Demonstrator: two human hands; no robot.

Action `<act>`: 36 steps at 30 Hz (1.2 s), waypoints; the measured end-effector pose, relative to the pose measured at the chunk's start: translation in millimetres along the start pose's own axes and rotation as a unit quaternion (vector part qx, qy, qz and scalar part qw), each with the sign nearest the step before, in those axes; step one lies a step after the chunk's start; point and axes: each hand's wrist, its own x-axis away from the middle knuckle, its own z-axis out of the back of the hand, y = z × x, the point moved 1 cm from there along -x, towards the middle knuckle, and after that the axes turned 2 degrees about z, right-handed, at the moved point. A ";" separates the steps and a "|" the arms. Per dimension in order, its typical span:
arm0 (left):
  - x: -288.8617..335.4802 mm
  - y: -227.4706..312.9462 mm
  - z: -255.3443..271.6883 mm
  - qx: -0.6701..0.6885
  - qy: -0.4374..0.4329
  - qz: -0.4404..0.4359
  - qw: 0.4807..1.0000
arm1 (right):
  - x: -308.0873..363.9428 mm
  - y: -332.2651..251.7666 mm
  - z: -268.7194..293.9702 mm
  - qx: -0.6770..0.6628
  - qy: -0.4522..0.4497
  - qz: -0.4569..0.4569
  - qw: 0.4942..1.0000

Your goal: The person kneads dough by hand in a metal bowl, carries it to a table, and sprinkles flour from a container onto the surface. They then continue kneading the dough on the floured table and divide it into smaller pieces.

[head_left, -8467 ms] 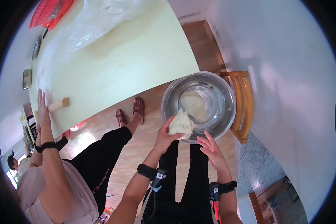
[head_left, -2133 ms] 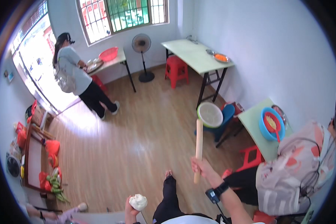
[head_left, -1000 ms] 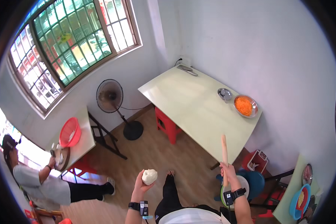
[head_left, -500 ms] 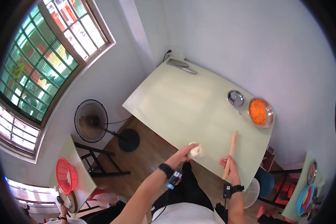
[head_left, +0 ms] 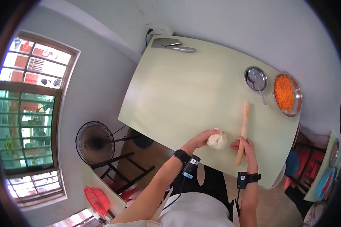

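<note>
Resting on the pale green surface (head_left: 185,90) near its near edge, the ball of white dough (head_left: 217,140) sat under the person's left hand (head_left: 202,138), whose fingers were curled over its left side and pressed against it, so the dough was touched and cupped rather than lifted. Just beside it, toward the right edge, the person's right hand (head_left: 246,145) was clenched around the lower part of a wooden rolling pin (head_left: 243,130), which lay flat on the surface and pointed away from the person toward the far edge. Dough and pin were close together but not clearly touching.

Both wrists wore dark bands with small devices attached; a thin cable ran down from the one on the left wrist.

Toward the far right corner of the surface stood a small round metal bowl (head_left: 255,78) with a spoon (head_left: 260,90) lying in it, the handle sticking out over the rim. Just beside it, at the right edge, a larger metal plate (head_left: 297,99) held a heap of orange shredded food (head_left: 283,92). At the far left corner lay a grey metal tool (head_left: 172,44), its exact kind hard to tell.

Beyond the left edge of the surface, a black standing fan (head_left: 94,142) stood on the wooden floor, and a red basket (head_left: 98,199) lay on another table.
</note>
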 end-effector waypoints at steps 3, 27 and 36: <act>-5.2 6.3 -5.3 -0.036 -0.010 0.042 0.998 | -1.3 -2.1 -8.5 -0.024 0.034 -0.011 0.999; 29.1 52.7 -15.8 -0.663 0.119 -0.354 0.649 | 16.7 24.8 -20.0 0.380 0.405 0.235 0.798; -1.1 41.8 -3.9 -0.822 0.053 -0.302 0.479 | 70.5 83.9 -7.2 0.312 0.497 0.226 0.778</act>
